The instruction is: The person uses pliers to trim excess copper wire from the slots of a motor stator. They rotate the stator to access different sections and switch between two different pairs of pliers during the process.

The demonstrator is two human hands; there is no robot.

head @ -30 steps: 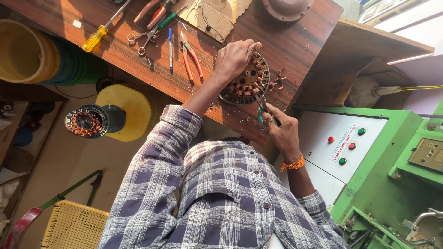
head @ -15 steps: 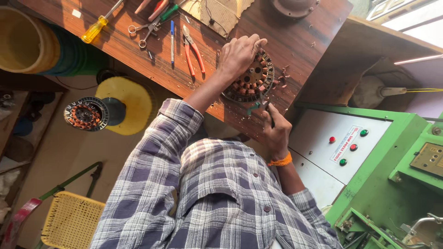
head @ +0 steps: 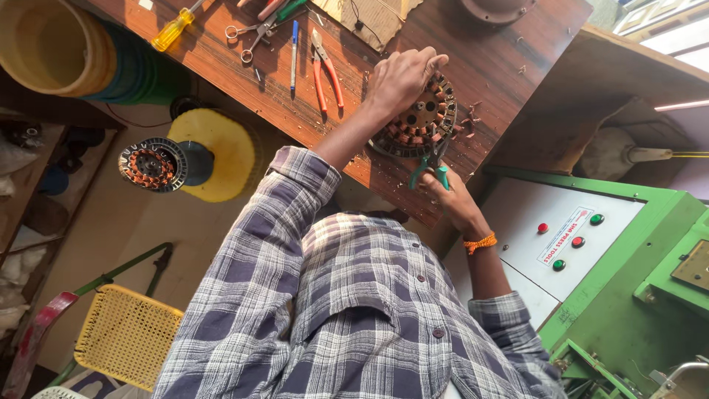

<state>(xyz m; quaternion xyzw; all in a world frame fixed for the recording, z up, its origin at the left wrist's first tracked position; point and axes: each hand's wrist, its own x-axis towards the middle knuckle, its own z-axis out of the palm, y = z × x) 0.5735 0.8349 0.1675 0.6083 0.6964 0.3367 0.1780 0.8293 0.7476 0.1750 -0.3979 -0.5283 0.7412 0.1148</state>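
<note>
Near the upper middle of the frame a round motor stator (head: 418,124), its ring of copper-wound slots showing, lies on the brown wooden worktop (head: 502,52). The view appears upside down, so the person's own sides are hard to assign; taking the body as shown, the left hand (head: 401,76) comes up from the plaid sleeve at centre and rests curled over the top edge of the stator, fingers bent around its rim and holding it. The right hand (head: 452,193), with an orange thread band at the wrist, sits just below the stator and is closed around a pair of green-handled pliers (head: 433,165), whose nose touches the stator's lower edge. Small scraps of wire lie scattered on the worktop around the stator. To the left of it, on the same worktop, lie orange-handled pliers (head: 326,69), a blue pen (head: 293,46), scissors (head: 249,35) and a yellow-handled screwdriver (head: 174,28). At the upper left corner stands a stack of yellow and green tubs (head: 66,52). Lower down on the left, a second stator (head: 151,164) sits on a yellow stand (head: 221,151), and a yellow woven chair (head: 125,336) shows at the lower left. A green machine with a white panel of red and green buttons (head: 569,240) fills the right side.
</note>
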